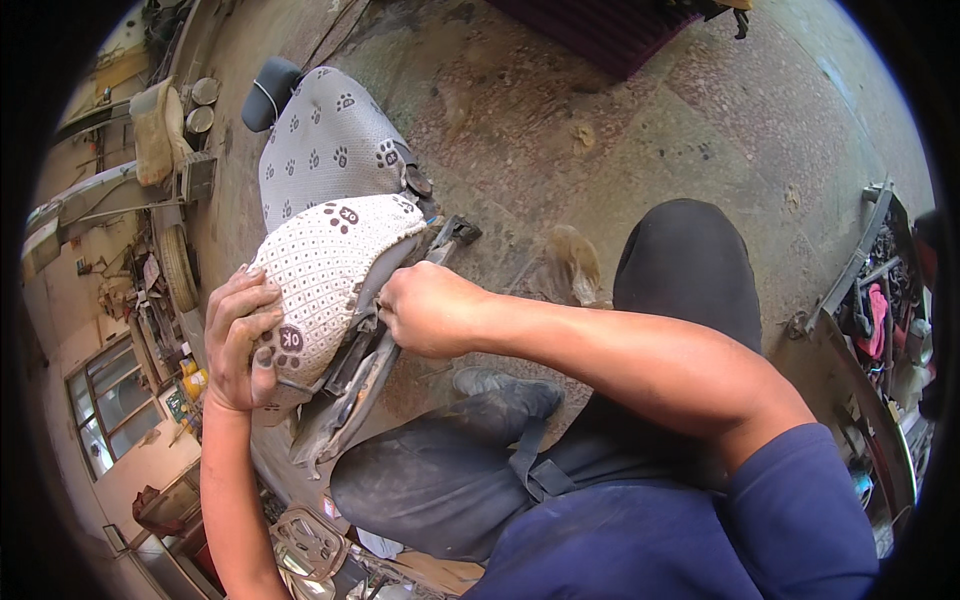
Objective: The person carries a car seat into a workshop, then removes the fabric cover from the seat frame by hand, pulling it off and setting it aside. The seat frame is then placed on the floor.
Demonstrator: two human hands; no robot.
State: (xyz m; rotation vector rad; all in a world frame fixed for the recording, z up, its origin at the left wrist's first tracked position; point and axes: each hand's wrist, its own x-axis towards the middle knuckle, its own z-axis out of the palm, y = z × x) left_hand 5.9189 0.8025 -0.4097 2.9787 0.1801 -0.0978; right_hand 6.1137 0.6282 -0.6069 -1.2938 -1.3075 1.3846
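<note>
A car seat sits on the floor before me, its cushion in a white fabric cover [319,262] with dark paw prints. My left hand [241,337] grips the cushion's front end, thumb and fingers spread over the fabric. My right hand [431,309] is a fist at the cushion's side, pinching the lower edge of the cover; what lies inside the fingers is mostly hidden. Below it runs the metal seat rail [356,405]. The paw-print backrest [326,142] extends away from me, topped by a dark headrest [272,93].
A crumpled plastic bag [576,262] lies beside the seat. Metal parts and a pink cloth [874,321] are heaped at right. At left stand a tyre [178,268], cans [202,105] and a glazed window [116,405]. A dark purple ribbed object [600,30] lies at the top.
</note>
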